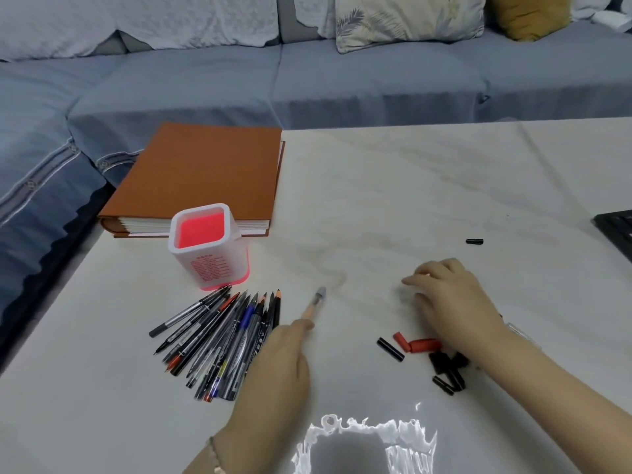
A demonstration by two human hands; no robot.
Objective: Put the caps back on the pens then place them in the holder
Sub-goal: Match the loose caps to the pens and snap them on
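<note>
White counter point(410, 186): left hand point(277, 364) grips a blurred pen point(316, 302); right hand point(451, 299) curled over loose caps point(444, 367), grasp unclear; holder point(208, 248) empty.

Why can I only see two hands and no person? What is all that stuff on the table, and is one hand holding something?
The camera sits on the person's head and looks down, so you see only their own hands. The left hand holds one pen that points away from them; it is blurry. The right hand rests palm down on the white table; I cannot tell if it holds anything. Beside the left hand lies a bunch of pens. Near the right hand is a little heap of red and black caps, and one black cap lies alone farther off. The white and red holder stands in front of a big brown book. Behind the table is a blue sofa.
</note>
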